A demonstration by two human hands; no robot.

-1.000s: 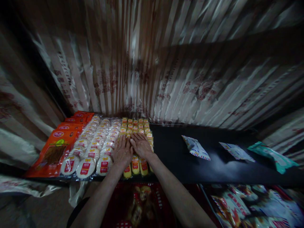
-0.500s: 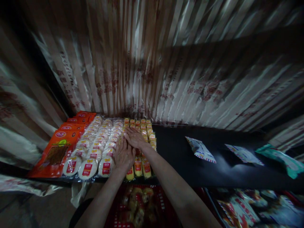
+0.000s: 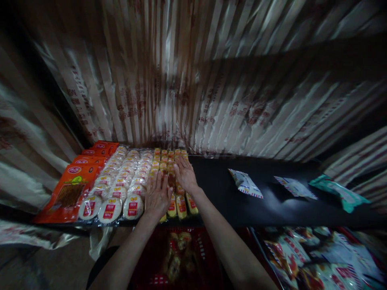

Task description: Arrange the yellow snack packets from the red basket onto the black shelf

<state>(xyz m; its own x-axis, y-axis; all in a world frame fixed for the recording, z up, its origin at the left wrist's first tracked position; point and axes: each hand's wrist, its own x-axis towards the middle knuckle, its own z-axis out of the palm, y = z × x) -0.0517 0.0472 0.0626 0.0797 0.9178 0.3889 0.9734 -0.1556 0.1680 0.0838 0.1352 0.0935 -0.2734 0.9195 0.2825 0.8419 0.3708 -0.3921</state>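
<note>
Rows of small yellow-wrapped snack cakes (image 3: 181, 207) lie on the black shelf. My left hand (image 3: 157, 196) rests flat over the left rows, fingers extended, beside the round white rice crackers (image 3: 132, 207). On the right side of the same rows lies my right hand (image 3: 185, 174), palm down with its fingers stretched toward the back. Neither hand is wrapped round anything. Parts of the yellow packs are hidden beneath both hands.
Orange snack bags (image 3: 72, 181) overlap at the left end. Two white packets (image 3: 246, 183) and a green packet (image 3: 340, 191) lie on the black shelf (image 3: 211, 189). Below are a red basket (image 3: 151, 241) with yellow packs and a crate of bagged snacks (image 3: 290, 253). A striped curtain (image 3: 181, 80) hangs behind.
My right hand has moved off my left hand to the right edge of the yellow rows. The left hand stays over the left rows. The view has shifted slightly.
</note>
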